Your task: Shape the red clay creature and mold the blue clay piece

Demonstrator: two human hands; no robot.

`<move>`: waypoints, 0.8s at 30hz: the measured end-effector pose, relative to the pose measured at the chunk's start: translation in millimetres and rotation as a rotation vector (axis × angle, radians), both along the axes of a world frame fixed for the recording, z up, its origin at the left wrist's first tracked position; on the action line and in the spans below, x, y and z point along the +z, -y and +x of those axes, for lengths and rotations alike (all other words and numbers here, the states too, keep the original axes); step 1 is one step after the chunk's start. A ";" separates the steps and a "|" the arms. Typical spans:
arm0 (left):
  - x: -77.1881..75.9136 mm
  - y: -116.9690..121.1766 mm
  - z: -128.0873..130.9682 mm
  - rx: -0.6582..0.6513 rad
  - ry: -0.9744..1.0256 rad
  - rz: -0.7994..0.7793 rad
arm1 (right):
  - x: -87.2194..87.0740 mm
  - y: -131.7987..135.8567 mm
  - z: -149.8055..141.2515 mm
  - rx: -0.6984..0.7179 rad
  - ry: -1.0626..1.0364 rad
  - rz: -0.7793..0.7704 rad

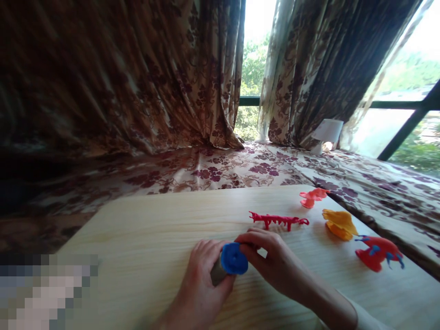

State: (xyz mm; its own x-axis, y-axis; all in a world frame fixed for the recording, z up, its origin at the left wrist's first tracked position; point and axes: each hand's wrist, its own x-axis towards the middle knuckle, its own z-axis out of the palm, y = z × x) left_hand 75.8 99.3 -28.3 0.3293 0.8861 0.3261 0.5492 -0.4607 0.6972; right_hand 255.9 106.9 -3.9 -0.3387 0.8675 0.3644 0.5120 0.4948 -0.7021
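Note:
My left hand (201,277) is wrapped round a greyish cylinder (217,275), tilted so that one end faces me. Blue modelling clay (234,259) covers that end as a flat, rounded cap with a small dent in its middle. At the cap's upper right edge, the thumb and fingers of my right hand (275,256) are pinched together on the clay. Just beyond my right hand stands a long, thin red clay figure (279,221) on short legs. Most of the cylinder is hidden by my left hand and the blue cap.
Along the table's right side stand a coral clay piece (312,198), a yellow one (340,225) and a red one with blue bits (380,253). The pale wooden table (147,229) borders floral fabric (237,167). A white lamp (328,130) is by the window. A blurred patch covers the lower left.

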 end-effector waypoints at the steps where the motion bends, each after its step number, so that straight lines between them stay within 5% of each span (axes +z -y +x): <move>1: -0.5 -0.3 -0.5 0.023 0.033 -0.011 | 0.5 0.1 0.3 -0.011 -0.026 0.007; 6: -3.1 -3.2 -2.2 0.092 0.095 -0.027 | 8.7 2.1 3.8 -0.031 -0.067 0.141; 13: -4.0 -4.4 -4.0 -0.015 0.038 0.031 | 11.8 6.1 2.9 0.081 0.158 0.092; 24: -6.1 -3.8 -3.2 -0.105 0.030 -0.009 | 0.9 1.2 -0.4 0.051 0.274 0.179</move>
State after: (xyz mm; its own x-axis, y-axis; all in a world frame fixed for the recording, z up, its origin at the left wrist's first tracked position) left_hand 72.6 103.1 -34.4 0.4110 0.8498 0.3299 0.4765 -0.5088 0.7170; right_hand 255.5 105.7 -3.0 -0.4870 0.7770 0.3989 0.6412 0.6282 -0.4407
